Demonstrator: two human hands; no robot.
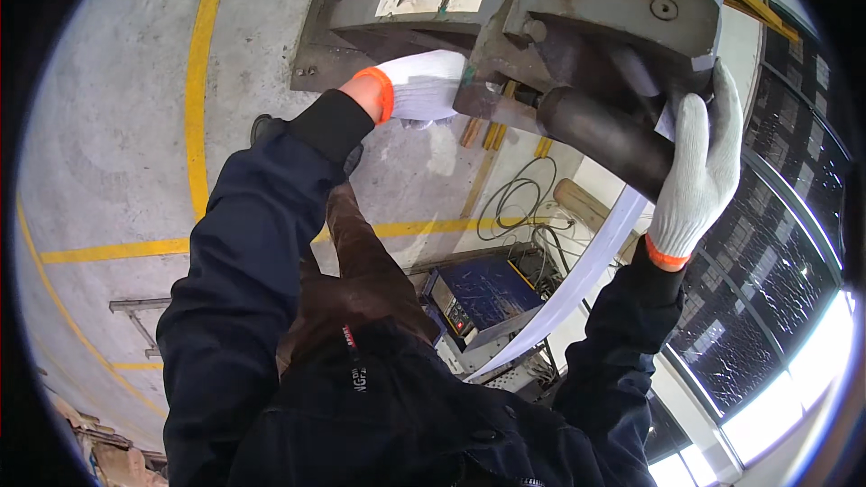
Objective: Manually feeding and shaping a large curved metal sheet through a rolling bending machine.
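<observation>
Pale grey and glossy, a long strip (595,261) is bowed upward from below a dark roller (604,135); it is partly hidden at the roller's right end and is seen again above, beside the frame (622,4). It would best be kept square to the roller and supported along its edge, so that no twist is put into it. Fingers should be kept well clear of the gap between roller and frame.

By the right grip (699,167), gloved, the strip's edge is met just beside the roller's end; the digits are extended and slightly parted, but whether the strip is pinched cannot be told. The left grip (419,86), also gloved, is laid against the frame's lower left edge; its fingertips are hidden, so its closure cannot be told. Farther off, a blue box (487,293) and cables (514,203) are seen.
</observation>
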